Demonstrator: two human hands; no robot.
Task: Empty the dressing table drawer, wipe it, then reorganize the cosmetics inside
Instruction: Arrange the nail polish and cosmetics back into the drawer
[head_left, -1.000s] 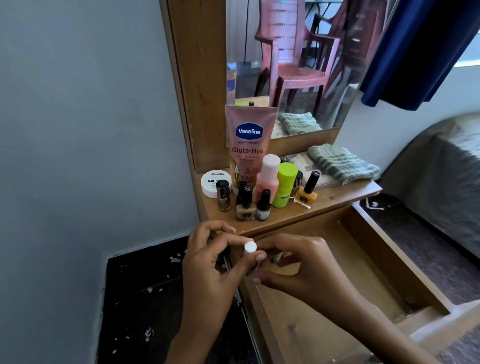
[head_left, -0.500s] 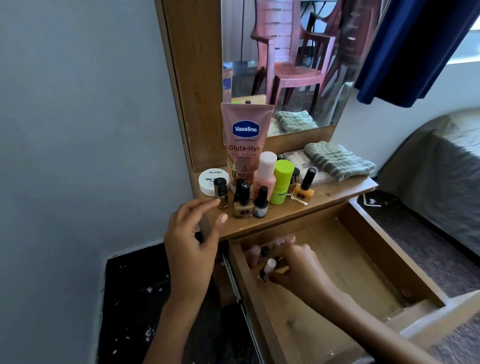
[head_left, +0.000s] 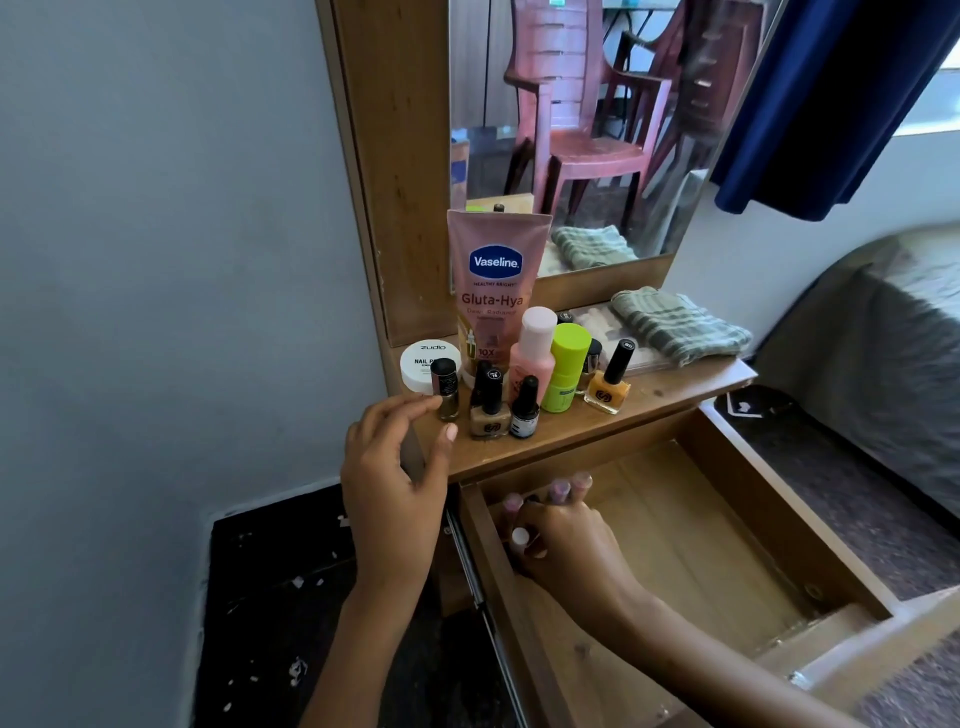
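Observation:
The wooden drawer is pulled out below the dressing table top. My right hand is inside its back left corner, closed on a small white-capped bottle, next to several small pink-capped bottles standing against the back wall. My left hand hovers open at the table's left front edge, fingertips close to a brown nail polish bottle. On the table top stand a pink Vaseline tube, a white jar, a pink bottle, a green bottle and several nail polishes.
A folded green cloth lies at the right of the table top, in front of the mirror. A grey wall is on the left, dark floor below. A bed stands to the right, a blue curtain above it.
Both hands held the white-capped bottle together in front of the drawer; my right hand has since carried it down into the drawer's back left corner. My left hand let go and rose toward the table top.

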